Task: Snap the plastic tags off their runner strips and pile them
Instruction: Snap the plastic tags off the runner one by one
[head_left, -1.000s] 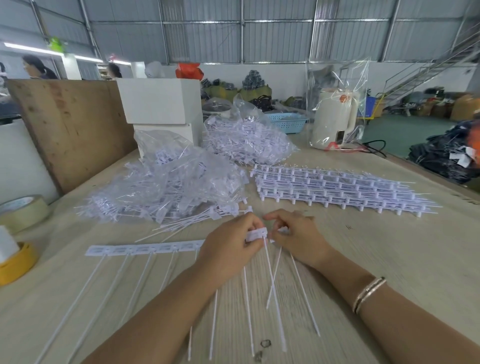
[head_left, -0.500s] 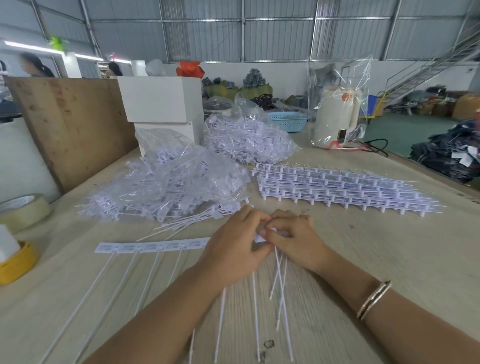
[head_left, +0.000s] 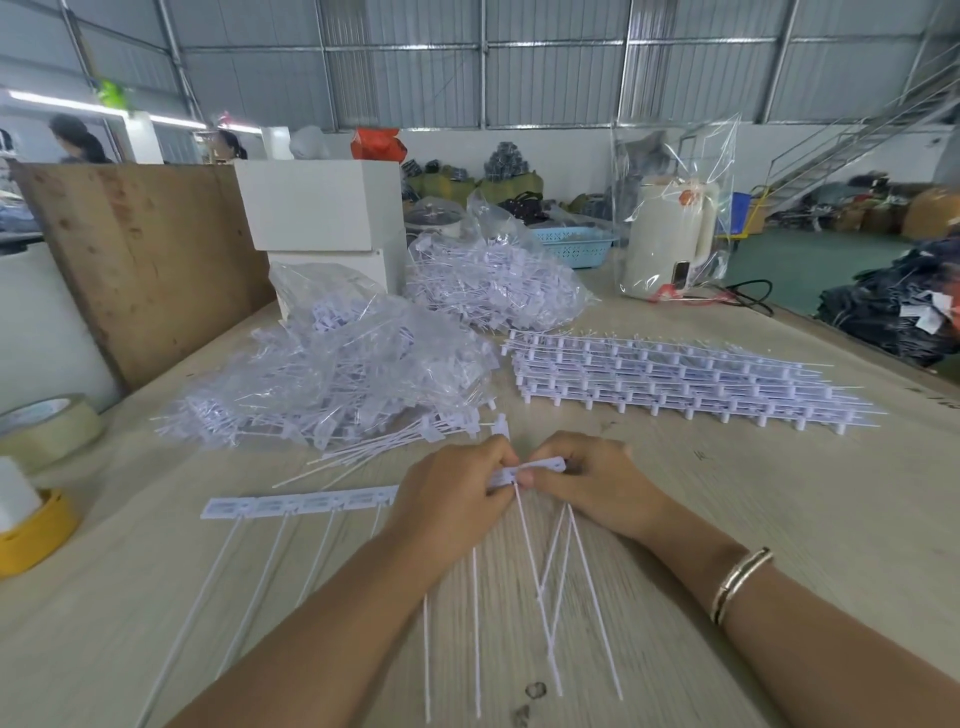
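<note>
A white runner strip of plastic tags (head_left: 301, 505) lies across the wooden table (head_left: 779, 519), its long thin tails pointing toward me. My left hand (head_left: 447, 499) grips the strip's right end. My right hand (head_left: 597, 480) pinches the end tag (head_left: 545, 466) and holds a few loose tags, whose tails (head_left: 566, 587) splay out below it. Both hands meet at the strip's end. A small pile of separated tags (head_left: 395, 441) lies just beyond the hands. A stack of full runner strips (head_left: 675, 379) sits to the right.
Two clear bags of tags (head_left: 337, 369) (head_left: 493, 286) lie behind the pile. White boxes (head_left: 322, 208) and a wooden board (head_left: 145, 260) stand at the back left. Tape rolls (head_left: 47, 421) (head_left: 31, 530) sit at the left edge. A bagged kettle (head_left: 670, 234) stands at the back right.
My hands closed together over the strip's end, then drew slightly apart, with the end tag now angled up in my right fingers. The loose tails shifted under my right hand.
</note>
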